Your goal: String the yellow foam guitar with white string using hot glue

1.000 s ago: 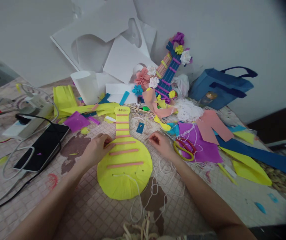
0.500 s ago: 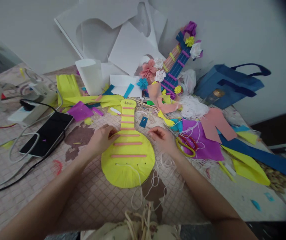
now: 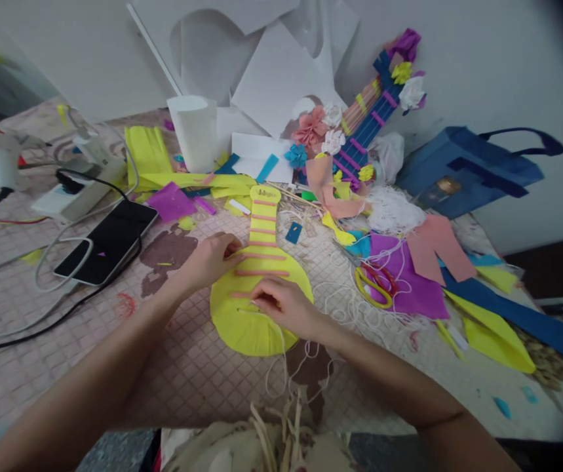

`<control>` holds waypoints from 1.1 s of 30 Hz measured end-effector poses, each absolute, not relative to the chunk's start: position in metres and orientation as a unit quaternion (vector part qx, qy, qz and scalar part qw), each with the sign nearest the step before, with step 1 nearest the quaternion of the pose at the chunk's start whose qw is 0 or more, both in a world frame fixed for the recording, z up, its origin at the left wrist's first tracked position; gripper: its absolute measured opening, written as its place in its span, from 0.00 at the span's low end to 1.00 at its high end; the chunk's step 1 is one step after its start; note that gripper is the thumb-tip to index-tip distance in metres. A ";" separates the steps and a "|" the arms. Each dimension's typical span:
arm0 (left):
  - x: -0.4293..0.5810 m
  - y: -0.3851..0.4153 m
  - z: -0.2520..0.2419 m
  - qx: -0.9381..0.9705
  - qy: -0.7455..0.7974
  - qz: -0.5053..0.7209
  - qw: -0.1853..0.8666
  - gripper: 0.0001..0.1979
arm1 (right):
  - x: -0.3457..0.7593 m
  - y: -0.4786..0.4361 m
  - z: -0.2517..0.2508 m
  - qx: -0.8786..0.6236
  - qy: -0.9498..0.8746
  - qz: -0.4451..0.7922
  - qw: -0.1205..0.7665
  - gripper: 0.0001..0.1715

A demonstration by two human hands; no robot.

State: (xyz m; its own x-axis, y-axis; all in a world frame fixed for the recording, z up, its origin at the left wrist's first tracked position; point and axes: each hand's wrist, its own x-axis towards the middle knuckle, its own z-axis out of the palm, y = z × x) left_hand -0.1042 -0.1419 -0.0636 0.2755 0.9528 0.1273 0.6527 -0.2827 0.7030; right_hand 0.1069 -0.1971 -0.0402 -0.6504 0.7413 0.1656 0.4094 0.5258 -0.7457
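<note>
A flat yellow guitar shape [image 3: 261,337] lies on the table with its neck pointing away from me; pinkish strips cross its neck and body. The fingers of my left hand [image 3: 217,259] are curled together at the body's upper left edge, gripping it. Over the middle of the body is my right hand [image 3: 284,305], thumb and fingers pinched at a bit of white string close to a small hole. The string [image 3: 284,347] runs from the body down towards me in loose loops. My right hand covers part of the strips and holes.
Scissors [image 3: 373,287] lie among tangled string and purple paper [image 3: 421,295] on the right. To the left are a phone [image 3: 107,242], cables, a power strip [image 3: 59,203] and a glue gun [image 3: 3,157]. Behind stand a white cup [image 3: 193,137], a decorated blue guitar [image 3: 367,134] and a blue bag [image 3: 463,167].
My right hand has moved left from beside the guitar to over its body and pinches near the string. My left hand stays at the upper left edge. The view has shifted slightly.
</note>
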 end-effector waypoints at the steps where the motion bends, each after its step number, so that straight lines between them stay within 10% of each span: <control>1: -0.104 -0.142 -0.064 0.750 0.536 0.276 0.271 0.09 | 0.108 -0.197 -0.039 -0.350 -0.839 0.341 0.240 0.05; 12: -0.095 -0.151 -0.044 0.758 0.537 0.312 0.199 0.06 | 0.120 -0.202 -0.043 -0.374 -0.835 0.329 0.234 0.06; 20: -0.086 -0.199 -0.026 0.823 0.434 0.157 0.332 0.03 | 0.124 -0.197 -0.041 -0.413 -0.782 0.401 0.238 0.09; 33: -0.108 -0.234 -0.048 0.720 0.462 0.234 0.461 0.05 | 0.112 -0.203 -0.041 -0.364 -0.832 0.344 0.240 0.09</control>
State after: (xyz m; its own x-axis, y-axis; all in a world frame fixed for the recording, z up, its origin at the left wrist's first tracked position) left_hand -0.1082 -0.2343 -0.0476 0.4624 0.8822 -0.0886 0.4502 -0.1475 0.8806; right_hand 0.1121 -0.2032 -0.0413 -0.6199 0.7704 0.1488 0.4404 0.4985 -0.7467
